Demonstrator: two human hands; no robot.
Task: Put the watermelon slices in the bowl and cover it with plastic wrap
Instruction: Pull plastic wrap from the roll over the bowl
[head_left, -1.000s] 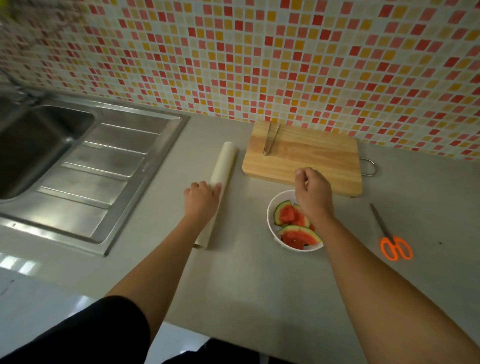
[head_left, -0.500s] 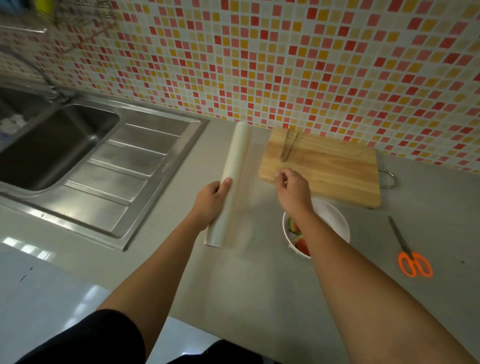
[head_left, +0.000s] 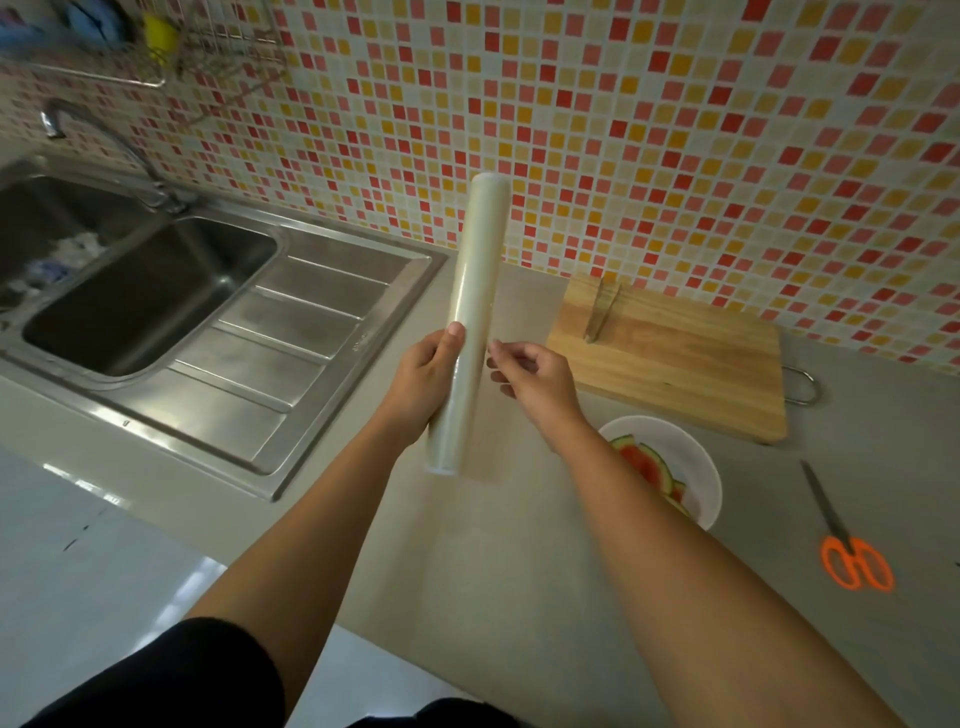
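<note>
Single head-worn view looks steeply down, close over the counter (head_left: 498, 561).

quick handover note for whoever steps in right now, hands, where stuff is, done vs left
Left hand: gripping the translucent roll of plastic wrap, lifted off the grey counter, tilted nearly upright.
Right hand: fingers pinched at the roll's right edge, apparently on the loose film end; no sheet visibly pulled out.
White round bowl: on the counter in front of the wooden cutting board, holding the red watermelon slices, uncovered.
Orange-handled scissors: right of the bowl.
Done: slices in the bowl.
Left: pull out film, cut, cover bowl.
</note>
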